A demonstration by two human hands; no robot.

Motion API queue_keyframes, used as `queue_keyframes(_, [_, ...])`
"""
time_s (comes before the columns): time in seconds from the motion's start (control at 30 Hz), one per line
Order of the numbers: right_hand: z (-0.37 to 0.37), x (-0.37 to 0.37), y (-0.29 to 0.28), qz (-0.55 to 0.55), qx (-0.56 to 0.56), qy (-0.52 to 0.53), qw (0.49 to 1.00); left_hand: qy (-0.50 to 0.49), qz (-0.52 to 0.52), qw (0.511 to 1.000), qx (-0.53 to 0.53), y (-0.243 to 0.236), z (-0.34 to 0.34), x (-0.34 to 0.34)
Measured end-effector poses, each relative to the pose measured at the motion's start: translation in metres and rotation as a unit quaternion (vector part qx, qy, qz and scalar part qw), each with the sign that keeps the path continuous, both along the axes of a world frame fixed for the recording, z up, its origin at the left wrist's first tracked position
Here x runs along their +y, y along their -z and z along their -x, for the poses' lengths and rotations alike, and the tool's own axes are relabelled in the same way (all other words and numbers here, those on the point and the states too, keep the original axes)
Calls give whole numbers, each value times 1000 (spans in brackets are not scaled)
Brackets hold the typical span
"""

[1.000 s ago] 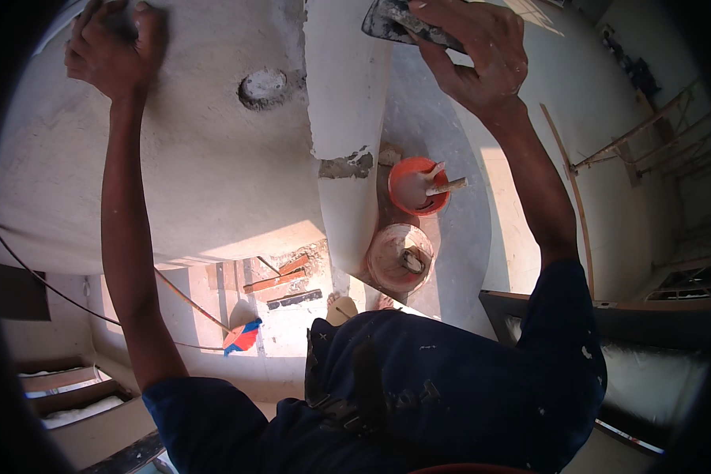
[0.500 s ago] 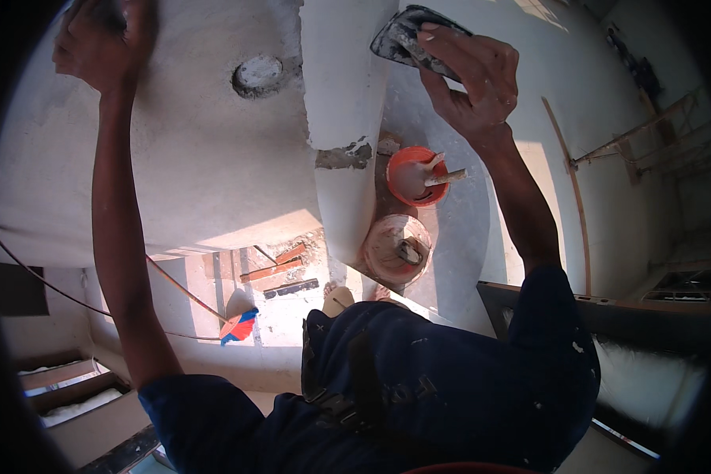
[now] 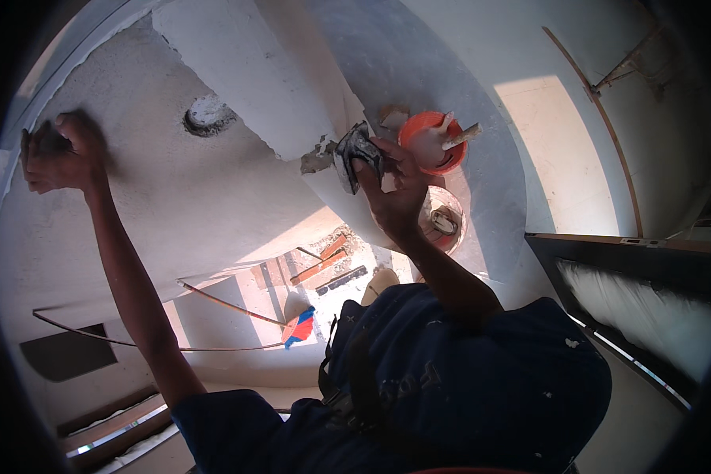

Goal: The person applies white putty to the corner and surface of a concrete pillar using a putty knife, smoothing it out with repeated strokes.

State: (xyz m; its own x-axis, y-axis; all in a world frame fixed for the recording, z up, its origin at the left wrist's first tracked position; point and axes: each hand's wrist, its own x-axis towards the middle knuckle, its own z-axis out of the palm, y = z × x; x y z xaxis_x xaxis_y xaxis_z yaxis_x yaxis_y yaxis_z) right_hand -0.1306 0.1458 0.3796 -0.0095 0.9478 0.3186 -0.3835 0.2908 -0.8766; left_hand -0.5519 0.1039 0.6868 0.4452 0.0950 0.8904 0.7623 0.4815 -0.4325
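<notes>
In my right hand (image 3: 400,189) is a dark, flat handheld block (image 3: 354,160), its face smeared with pale plaster; my thumb and fingers grip its edge. The block is beside a rough grey chipped patch (image 3: 317,158) on the edge of a pale column (image 3: 245,67); whether they touch I cannot tell. My left hand (image 3: 67,154) leans on the plastered wall (image 3: 146,166) at the far left, fingers bent and apart, with dark shadow under the palm. Between the hands, a round, rough-edged recess (image 3: 209,116) shows in the wall.
Past my right hand stand an orange bucket (image 3: 455,163) with sticks in it and a plaster-stained bucket (image 3: 457,241). Below lie wood strips (image 3: 318,267) and a red-and-blue broom head (image 3: 300,326). A dark frame (image 3: 632,268) stands at right.
My right hand has come down and left with the block, from the top of the view to beside the chipped patch. My left hand appears lower, as the whole view has tilted.
</notes>
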Motion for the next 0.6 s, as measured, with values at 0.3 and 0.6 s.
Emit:
queue_keyframes(0.3, [43, 60, -101, -249, 60, 110, 960, 26, -19, 999, 14, 2, 0, 5])
queue_keyframes(0.6, [8, 65, -45, -44, 124, 1, 991, 20, -17, 999, 27, -1, 7, 6])
